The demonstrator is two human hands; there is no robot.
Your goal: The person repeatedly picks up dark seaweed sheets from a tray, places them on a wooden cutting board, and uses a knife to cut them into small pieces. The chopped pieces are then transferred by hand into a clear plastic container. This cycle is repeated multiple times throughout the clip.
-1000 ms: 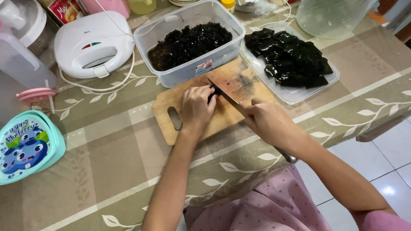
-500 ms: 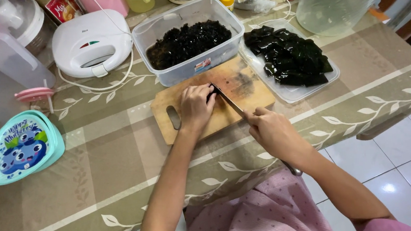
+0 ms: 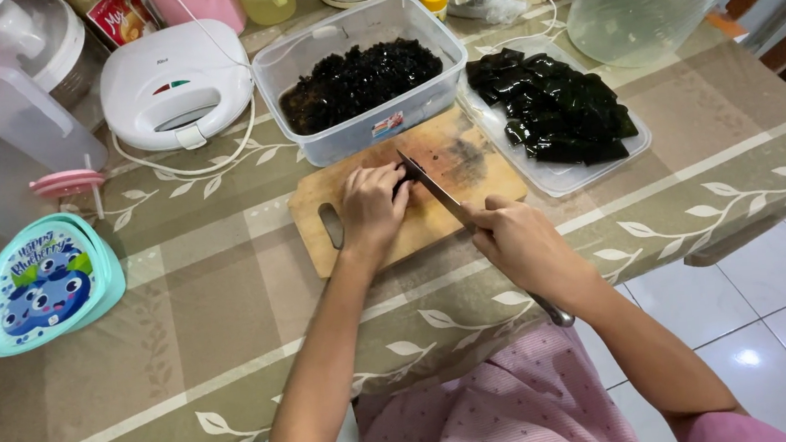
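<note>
Compared with half a second before, the knife (image 3: 436,193) had been drawn slightly back toward the person, its blade angled across the wooden cutting board (image 3: 464,161) with the tip right beside the fingertips of the left hand (image 3: 373,208); the move was small, which suggested one slicing stroke in a run of many rather than a new step. The left hand stayed clenched down on a small dark piece of jelly (image 3: 402,184), most of it hidden under the fingers, pinning it to the board just ahead of the blade. The right hand (image 3: 522,247) was closed around the knife's handle, whose metal end showed behind the wrist over the edge of the desk (image 3: 231,333). Beyond the left hand, touching the board's far edge, stood a clear plastic tub (image 3: 374,127) filled with finely chopped dark jelly. Beyond the right hand and to its outer side, a shallow clear tray (image 3: 590,173) held larger dark slabs still uncut, so much of the cutting seemed left to do. Far out past the left hand sat a white sandwich maker (image 3: 174,93) and a teal lunch box (image 3: 48,283), both well apart from the work.
</note>
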